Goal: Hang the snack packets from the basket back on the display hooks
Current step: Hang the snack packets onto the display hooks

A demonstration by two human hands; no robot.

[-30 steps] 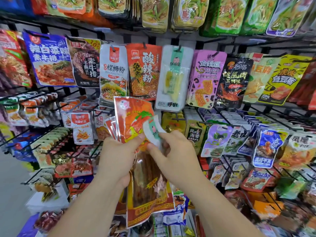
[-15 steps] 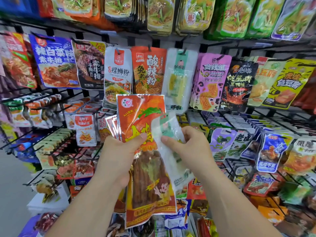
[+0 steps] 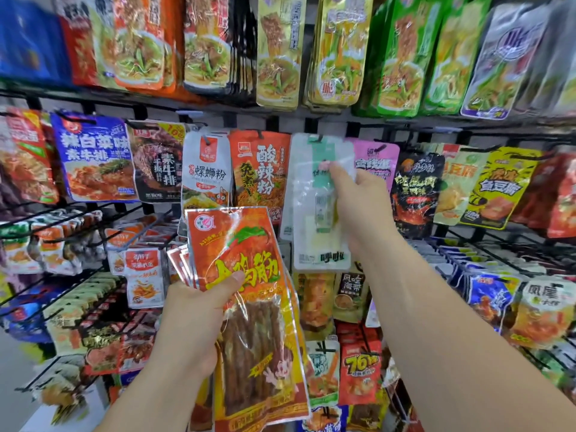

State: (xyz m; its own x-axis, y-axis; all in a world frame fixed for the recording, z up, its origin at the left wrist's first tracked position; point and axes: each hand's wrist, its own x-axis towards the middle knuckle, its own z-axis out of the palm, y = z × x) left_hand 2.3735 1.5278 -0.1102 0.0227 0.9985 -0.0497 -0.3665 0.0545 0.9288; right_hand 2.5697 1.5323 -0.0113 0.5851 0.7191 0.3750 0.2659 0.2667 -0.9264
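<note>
While snacks crowd wire hooks | left hand grips orange packets | right hand holds clear packet

1. Front packet — orange-red with yellow lettering, and a clear window showing brown sticks.
2. Clear packet — milky white with a mint-green strip.
3. Pink-purple packet: yellow print.
4. Black packet: red crayfish picture.
5. Top-row packets: bright green.

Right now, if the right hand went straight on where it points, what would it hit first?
Probably the clear hanging packets on their hook, just behind the clear packet the right hand pinches; depth is unclear.
</note>
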